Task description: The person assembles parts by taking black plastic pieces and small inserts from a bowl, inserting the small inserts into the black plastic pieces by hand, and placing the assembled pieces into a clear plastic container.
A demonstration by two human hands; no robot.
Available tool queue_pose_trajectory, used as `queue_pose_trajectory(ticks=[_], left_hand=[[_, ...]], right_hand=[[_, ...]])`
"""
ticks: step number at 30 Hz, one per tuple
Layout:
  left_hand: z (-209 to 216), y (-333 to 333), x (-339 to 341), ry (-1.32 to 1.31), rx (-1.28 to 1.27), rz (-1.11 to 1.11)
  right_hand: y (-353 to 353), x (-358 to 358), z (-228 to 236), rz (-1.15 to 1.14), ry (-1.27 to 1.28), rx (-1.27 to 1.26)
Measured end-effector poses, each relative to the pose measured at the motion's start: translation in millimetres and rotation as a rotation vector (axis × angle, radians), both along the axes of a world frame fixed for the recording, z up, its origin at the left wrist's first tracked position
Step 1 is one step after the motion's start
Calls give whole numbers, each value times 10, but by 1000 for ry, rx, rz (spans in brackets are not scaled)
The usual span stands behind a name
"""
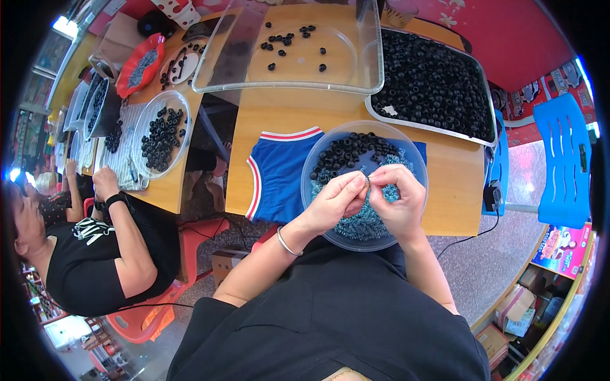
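My left hand (335, 200) and my right hand (400, 195) meet fingertip to fingertip above a round clear plastic tub (422, 184). Thumb and forefinger of each are pinched together. Whatever sits between them is too small and too covered to make out. Inside the tub, black bead-like rings (346, 151) fill the far left part. A heap of small light-blue pieces (365, 225) lies at its near side, partly hidden by my hands. Beneath and left of the tub is a blue cloth garment (279, 174) with red-and-white trim.
A white-rimmed tray (438, 82) heaped with black rings stands far right. Beside it is a clear bin (289, 79) with several scattered rings. At the left table, a person (95, 254) works near a round tub (180, 146) of black parts. A blue chair (562, 159) stands right.
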State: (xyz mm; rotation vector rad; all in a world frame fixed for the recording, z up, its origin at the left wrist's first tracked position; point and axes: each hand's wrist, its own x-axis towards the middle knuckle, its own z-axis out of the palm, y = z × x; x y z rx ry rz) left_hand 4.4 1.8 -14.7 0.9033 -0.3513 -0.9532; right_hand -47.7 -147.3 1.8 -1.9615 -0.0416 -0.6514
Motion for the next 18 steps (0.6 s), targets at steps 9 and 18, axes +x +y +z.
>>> queue_pose_trajectory(ticks=[9,18], left_hand=[[1,-34,-61,-588,385,266],[3,-23,156,-1039,808,202]], right_hand=[[18,-4,105,-14,77,-14],[-161,-13,-40,-62,220,324]])
